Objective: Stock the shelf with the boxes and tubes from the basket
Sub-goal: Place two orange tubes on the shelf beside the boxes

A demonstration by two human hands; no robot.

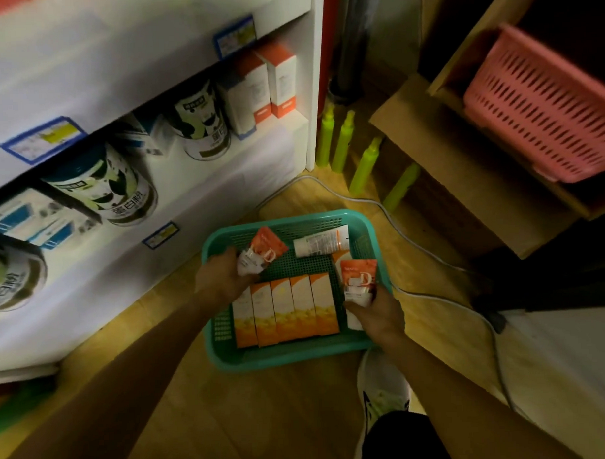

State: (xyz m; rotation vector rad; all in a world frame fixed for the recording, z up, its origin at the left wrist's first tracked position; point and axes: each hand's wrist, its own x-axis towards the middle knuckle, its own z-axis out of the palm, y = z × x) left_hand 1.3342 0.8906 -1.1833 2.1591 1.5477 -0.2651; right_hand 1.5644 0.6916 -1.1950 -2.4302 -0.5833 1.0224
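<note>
- The left hand (220, 277) has its fingers curled round an orange tube (260, 253) above the far-left corner of the green basket (292, 358).
- The right hand (374, 312) grips a second tube (357, 280) at the basket's right edge.
- Five orange-and-white boxes (285, 310) lie side by side inside, with a white tube (320, 245) beyond them.
- The white shelf (197, 195) stands to the left.

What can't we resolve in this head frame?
- Price labels on the shelf edge: motion blur, text unreadable.
- Print on the tube in the left hand: too small.
- Box under the right hand: mostly covered by its tube.
- Bottom-left tin: cut off by the frame edge.
- Pink basket contents: hidden by its wall.
</note>
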